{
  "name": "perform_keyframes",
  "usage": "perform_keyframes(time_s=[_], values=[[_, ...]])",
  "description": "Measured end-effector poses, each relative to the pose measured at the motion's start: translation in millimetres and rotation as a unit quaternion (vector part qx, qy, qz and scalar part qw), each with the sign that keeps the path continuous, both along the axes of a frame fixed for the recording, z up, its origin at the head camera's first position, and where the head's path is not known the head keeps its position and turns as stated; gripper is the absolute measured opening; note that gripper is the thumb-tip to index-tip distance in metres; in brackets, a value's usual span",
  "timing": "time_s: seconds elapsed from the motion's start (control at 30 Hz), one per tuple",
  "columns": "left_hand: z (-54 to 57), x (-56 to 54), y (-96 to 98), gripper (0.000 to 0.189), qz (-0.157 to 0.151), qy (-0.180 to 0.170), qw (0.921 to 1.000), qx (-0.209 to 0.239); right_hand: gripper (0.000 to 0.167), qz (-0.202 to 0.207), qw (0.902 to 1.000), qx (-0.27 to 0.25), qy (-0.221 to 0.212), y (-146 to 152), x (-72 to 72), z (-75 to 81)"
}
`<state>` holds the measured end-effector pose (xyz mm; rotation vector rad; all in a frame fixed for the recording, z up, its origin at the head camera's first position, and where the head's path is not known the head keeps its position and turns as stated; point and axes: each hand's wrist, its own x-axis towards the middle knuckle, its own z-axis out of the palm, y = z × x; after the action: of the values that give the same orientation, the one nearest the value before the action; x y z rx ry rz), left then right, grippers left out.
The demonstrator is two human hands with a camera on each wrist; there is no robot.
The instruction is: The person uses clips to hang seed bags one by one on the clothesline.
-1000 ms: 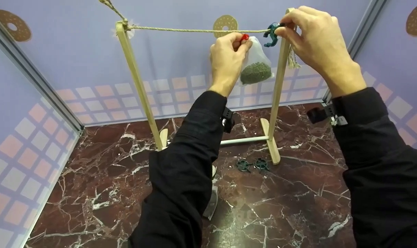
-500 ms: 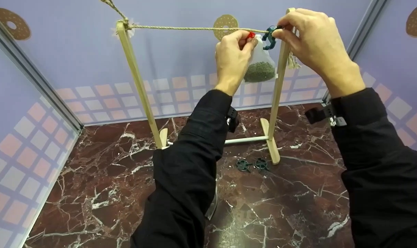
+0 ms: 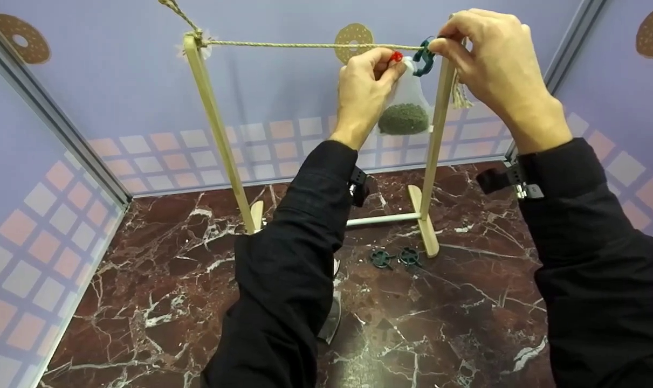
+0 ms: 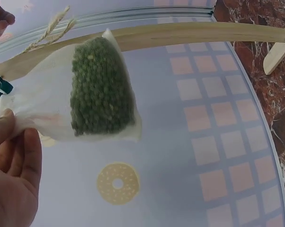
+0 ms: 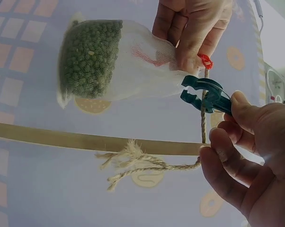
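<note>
My left hand (image 3: pixel 366 89) pinches the top of a white mesh bag (image 5: pixel 145 59) between thumb and fingers. Green pellet-like bits fill the bag's lower part, and a small red piece (image 3: pixel 396 56) pokes out at the fingertips. With thumb and fingers, my right hand (image 3: pixel 493 70) grips the handles of a dark green plastic clip (image 5: pixel 206 94) at the right end of the twine (image 3: pixel 283 44). In the right wrist view the twine passes through the clip, whose spread jaws face the bag. One jaw tip is right at the bag's upper edge.
The twine spans two wooden posts (image 3: pixel 437 145) joined low down by a white rod (image 3: pixel 384 219). Two round dark green pieces (image 3: pixel 394 258) lie on the marbled tabletop (image 3: pixel 466 323). A clear flat item (image 3: pixel 332 320) is partly under the left sleeve. Patterned panels surround the table.
My left hand has carried the bag to the right, so its top now meets the clip in the head view. The right hand stays nearly in place, with the clip slightly turned.
</note>
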<state>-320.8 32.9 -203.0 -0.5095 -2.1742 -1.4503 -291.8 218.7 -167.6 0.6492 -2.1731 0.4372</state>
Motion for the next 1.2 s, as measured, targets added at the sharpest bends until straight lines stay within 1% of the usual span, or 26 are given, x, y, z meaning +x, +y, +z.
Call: perform_keyframes(time_s=[0.17,0.23,0.37,0.5,0.57,0.6,0.67,0.83,0.9,1.03,1.07,1.2], values=[[3.6,3.8,4.0,0.014,0.033,0.003,0.9993,-0.016,0.035,-0.012,0.9996,-0.027,-0.007,-0.2,1.4,0.0],[4.4,4.9,5.5,0.014,0.037,0.002,0.9991,-0.02,0.035,-0.015,0.9993,-0.033,-0.008,-0.6,2.0,-0.4],[5.4,5.5,6.4,0.014,0.034,-0.002,0.9993,-0.018,0.038,-0.02,0.9993,-0.031,-0.001,-2.6,3.0,-0.7],[7.3,6.7,6.2,0.015,0.047,-0.016,0.9984,-0.026,0.038,-0.02,0.9991,-0.038,0.002,-4.0,4.5,-0.4],[7.8,7.4,6.3,0.016,0.05,-0.016,0.998,-0.035,0.037,-0.02,0.9991,-0.038,0.0,-5.6,5.0,-0.5],[7.9,7.6,6.2,0.015,0.048,-0.017,0.998,-0.037,0.037,-0.02,0.9991,-0.036,0.0,-6.5,5.0,-0.6],[7.3,7.9,5.7,0.015,0.032,-0.009,0.9989,-0.034,0.038,-0.021,0.9993,-0.031,0.002,-8.1,4.6,-0.9],[4.1,7.1,2.8,0.016,-0.032,0.032,0.9989,-0.01,0.038,-0.021,0.9995,-0.022,-0.002,-8.1,2.4,-2.1],[3.3,6.7,1.8,0.016,-0.051,0.035,0.9981,-0.004,0.038,-0.019,0.9996,-0.02,-0.008,-7.5,2.0,-2.8],[2.6,5.9,0.5,0.017,-0.063,0.027,0.9977,-0.002,0.039,-0.018,0.9995,-0.017,-0.021,-7.2,2.6,-3.2],[2.7,5.9,0.1,0.017,-0.063,0.024,0.9977,-0.004,0.038,-0.019,0.9994,-0.016,-0.024,-7.3,2.8,-3.0],[3.3,6.1,-1.0,0.017,-0.052,0.034,0.998,-0.003,0.036,-0.017,0.9991,-0.016,-0.036,-7.9,3.1,-2.1]])
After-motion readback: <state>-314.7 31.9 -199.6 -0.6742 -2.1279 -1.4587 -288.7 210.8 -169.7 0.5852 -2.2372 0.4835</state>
